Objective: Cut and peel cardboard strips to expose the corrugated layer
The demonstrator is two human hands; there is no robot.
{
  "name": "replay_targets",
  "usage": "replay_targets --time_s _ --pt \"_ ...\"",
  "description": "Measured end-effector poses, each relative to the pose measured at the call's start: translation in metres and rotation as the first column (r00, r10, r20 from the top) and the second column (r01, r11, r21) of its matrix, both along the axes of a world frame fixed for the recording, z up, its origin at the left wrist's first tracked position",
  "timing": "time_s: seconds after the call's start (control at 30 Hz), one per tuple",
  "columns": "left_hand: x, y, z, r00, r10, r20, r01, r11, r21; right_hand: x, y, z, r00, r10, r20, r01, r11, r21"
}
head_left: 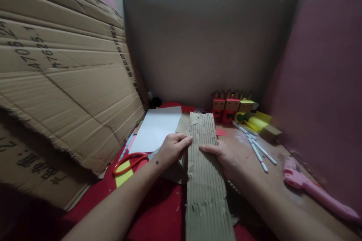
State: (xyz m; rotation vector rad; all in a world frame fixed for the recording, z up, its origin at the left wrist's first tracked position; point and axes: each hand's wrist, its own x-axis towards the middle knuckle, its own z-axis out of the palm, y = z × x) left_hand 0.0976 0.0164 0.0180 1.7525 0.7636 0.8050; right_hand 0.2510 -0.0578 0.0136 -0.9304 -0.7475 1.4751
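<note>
A long strip of corrugated cardboard (206, 180), its ribs bared and torn in places, runs from the bottom edge toward the middle of the view. My left hand (174, 148) pinches its left edge, thumb and fingers together. On the opposite edge my right hand (220, 154) grips the strip, thumb lying on top and fingers hidden beneath. Red-handled scissors (131, 155) lie just left of my left hand, their blades partly covered by it. White paper (160, 128) lies beyond that hand.
A big cardboard sheet (70, 67) leans at the left. Small box-headed paper figures (232, 105) stand at the back right, near a yellow paper roll (258, 122). White markers (258, 154) and a pink glue gun (313, 188) lie at the right. Red cloth (158, 211) covers the front.
</note>
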Motion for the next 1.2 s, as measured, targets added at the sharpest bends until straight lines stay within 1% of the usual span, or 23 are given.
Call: replay_targets --time_s 0.1,0.17,0.3,0.43,0.53,0.63,0.7,0.8,0.87,0.93,0.97,1.03,1.07,1.1,1.13,1.17,1.2 --pt "-0.003 0.002 0.005 0.996 0.042 -0.075 -0.034 0.994 0.105 0.002 0.003 -0.005 1.000 0.018 0.004 -0.018 1.000 -0.005" --pt "-0.003 0.003 0.006 0.994 0.047 -0.102 -0.032 0.988 0.150 0.004 0.004 -0.008 0.999 0.032 0.009 -0.032 0.999 -0.011" --pt "-0.003 0.005 0.003 0.995 0.006 -0.103 0.014 0.980 0.197 0.005 0.005 -0.008 0.999 0.047 0.005 -0.047 0.999 -0.022" --pt "-0.001 0.004 0.000 0.995 0.067 -0.069 -0.042 0.947 0.318 0.006 0.005 -0.008 0.999 0.048 0.001 -0.047 0.999 -0.021" --pt "0.000 0.002 -0.003 0.996 0.092 -0.020 -0.079 0.936 0.342 0.007 0.006 -0.010 0.999 0.044 0.009 -0.044 0.999 -0.010" --pt "-0.001 0.002 -0.005 0.986 0.147 0.080 -0.165 0.937 0.307 0.005 0.005 -0.011 0.998 0.058 0.028 -0.057 0.998 -0.025" --pt "-0.004 0.009 -0.006 0.961 0.212 0.176 -0.251 0.938 0.241 0.003 0.003 -0.009 0.997 0.064 0.039 -0.062 0.997 -0.044" --pt "-0.013 0.029 -0.002 0.893 0.304 0.331 -0.345 0.936 0.072 -0.002 -0.001 -0.005 0.997 0.074 0.037 -0.071 0.995 -0.071" --pt "-0.019 0.042 0.003 0.830 0.349 0.436 -0.356 0.932 -0.068 -0.002 -0.002 -0.003 0.998 0.060 0.032 -0.057 0.994 -0.088" --pt "-0.023 0.050 0.009 0.774 0.364 0.518 -0.310 0.931 -0.191 -0.001 -0.001 -0.002 1.000 0.023 0.014 -0.022 0.997 -0.078" --pt "-0.023 0.051 0.011 0.763 0.356 0.539 -0.267 0.934 -0.237 0.001 0.000 -0.001 1.000 0.006 0.008 -0.005 0.998 -0.065" --pt "-0.020 0.044 0.012 0.780 0.310 0.544 -0.162 0.939 -0.302 0.004 0.002 -0.001 1.000 -0.018 0.013 0.019 0.999 -0.044" --pt "-0.017 0.038 0.012 0.810 0.261 0.525 -0.097 0.943 -0.319 0.005 0.003 -0.002 0.999 -0.027 0.022 0.028 0.999 -0.039" --pt "-0.014 0.030 0.010 0.857 0.182 0.482 -0.018 0.946 -0.325 0.007 0.004 -0.002 0.999 -0.039 0.034 0.041 0.999 -0.036" --pt "-0.011 0.022 0.008 0.909 0.064 0.411 0.080 0.943 -0.322 0.008 0.005 -0.002 0.997 -0.055 0.044 0.057 0.998 -0.030" --pt "-0.009 0.015 0.006 0.949 -0.096 0.301 0.193 0.930 -0.313 0.008 0.005 -0.003 0.996 -0.069 0.051 0.070 0.997 -0.017" --pt "-0.007 0.008 0.004 0.954 -0.245 0.172 0.289 0.905 -0.312 0.009 0.005 -0.003 0.996 -0.077 0.053 0.077 0.997 -0.001"
